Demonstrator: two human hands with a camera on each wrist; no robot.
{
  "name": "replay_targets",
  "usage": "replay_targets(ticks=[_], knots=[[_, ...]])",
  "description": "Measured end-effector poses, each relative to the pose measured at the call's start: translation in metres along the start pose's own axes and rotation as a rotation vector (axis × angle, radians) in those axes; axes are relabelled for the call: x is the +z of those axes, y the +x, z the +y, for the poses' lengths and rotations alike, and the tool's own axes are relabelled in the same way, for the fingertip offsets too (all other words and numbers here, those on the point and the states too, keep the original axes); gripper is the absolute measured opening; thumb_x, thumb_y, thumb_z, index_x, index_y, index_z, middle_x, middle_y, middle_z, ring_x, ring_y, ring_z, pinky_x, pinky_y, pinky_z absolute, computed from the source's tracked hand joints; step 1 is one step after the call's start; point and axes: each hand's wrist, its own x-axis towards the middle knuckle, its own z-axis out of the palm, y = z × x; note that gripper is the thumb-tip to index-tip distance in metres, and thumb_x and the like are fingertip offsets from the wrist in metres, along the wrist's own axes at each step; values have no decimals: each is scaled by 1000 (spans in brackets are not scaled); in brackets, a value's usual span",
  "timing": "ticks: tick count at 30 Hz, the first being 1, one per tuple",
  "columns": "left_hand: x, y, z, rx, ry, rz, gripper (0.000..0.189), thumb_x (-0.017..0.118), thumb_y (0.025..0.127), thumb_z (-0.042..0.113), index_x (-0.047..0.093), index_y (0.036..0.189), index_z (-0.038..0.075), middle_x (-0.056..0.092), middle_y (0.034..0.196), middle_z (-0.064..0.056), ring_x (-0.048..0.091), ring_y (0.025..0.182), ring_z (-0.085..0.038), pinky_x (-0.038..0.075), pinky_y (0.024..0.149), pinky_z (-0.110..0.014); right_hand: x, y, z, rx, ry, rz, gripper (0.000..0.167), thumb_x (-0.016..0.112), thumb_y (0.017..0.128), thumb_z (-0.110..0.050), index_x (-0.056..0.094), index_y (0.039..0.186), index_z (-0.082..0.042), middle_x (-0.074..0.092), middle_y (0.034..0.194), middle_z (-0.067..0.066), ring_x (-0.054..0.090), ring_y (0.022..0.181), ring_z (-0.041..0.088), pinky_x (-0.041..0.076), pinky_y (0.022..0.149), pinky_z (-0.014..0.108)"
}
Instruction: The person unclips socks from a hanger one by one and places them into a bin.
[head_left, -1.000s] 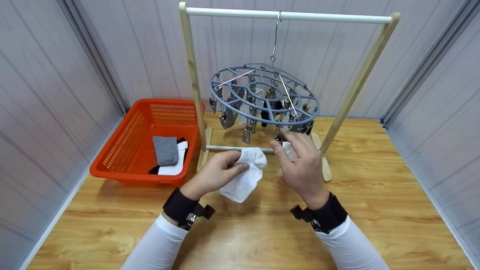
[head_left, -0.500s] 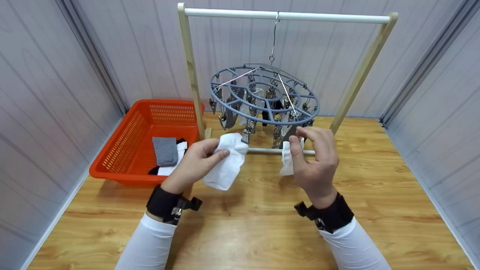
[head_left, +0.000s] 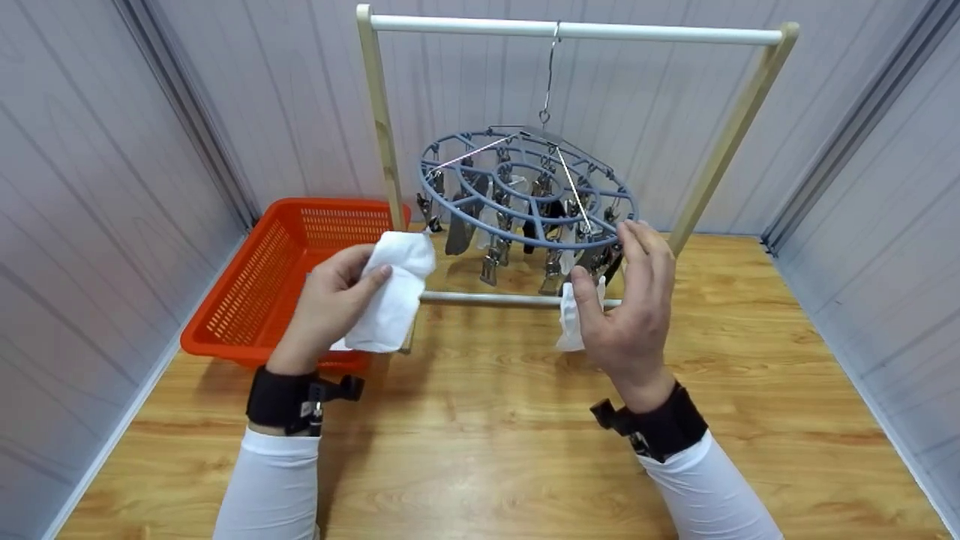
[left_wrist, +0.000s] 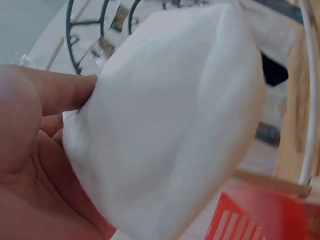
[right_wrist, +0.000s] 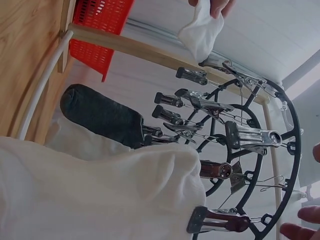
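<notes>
My left hand (head_left: pixel 330 300) pinches a white sock (head_left: pixel 394 292) between thumb and fingers, left of the round grey clip hanger (head_left: pixel 536 244) and overlapping the basket's right side. In the left wrist view the same sock (left_wrist: pixel 165 115) fills the middle, its edge under the thumb. My right hand (head_left: pixel 630 307) has its fingers extended, fingertips right at the hanger's right rim, holding nothing. Beside its thumb hangs another white sock (head_left: pixel 571 319). The right wrist view shows a white sock (right_wrist: pixel 110 187) held by a metal clip (right_wrist: pixel 217 221), with a dark sock (right_wrist: pixel 102 115) behind it.
The hanger hooks onto the white top bar (head_left: pixel 660 33) of a wooden stand, whose lower bar (head_left: pixel 495 298) runs beneath. Several metal clips and hung socks fill the ring. An orange basket (head_left: pixel 251 262) stands at left on the wood-look surface (head_left: pixel 480 450); its contents are mostly hidden.
My left hand has carried the white sock leftward and up, from the hanger's front to beside the basket. My right hand has moved right and up to the rim, its fingers straighter.
</notes>
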Motion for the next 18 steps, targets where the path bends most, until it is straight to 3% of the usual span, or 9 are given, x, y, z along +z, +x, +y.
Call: replay_targets(ticks=[5,12,18], knots=[[-19,2,-9,-23,62,75,34,70,112,24,74,141,7,77,113,-17,69,88,-21,59,71,-27,0,-3,2,24,-65,-79,67,74,103,-31,56,151,11,54,154,30,46,149,42,29,129,56],[-33,6,-26,-67,153,142,34,66,114,24,74,142,9,76,108,-16,66,85,-20,56,69,-26,0,-4,0,32,-79,-105,66,76,103,-34,59,148,10,53,151,33,45,148,44,29,128,57],[-35,10,-42,-104,285,152,37,59,116,25,71,147,6,74,123,-18,62,99,-28,50,84,-38,1,-6,-1,37,-67,-130,64,76,103,-32,60,148,10,53,152,32,45,148,44,29,128,57]])
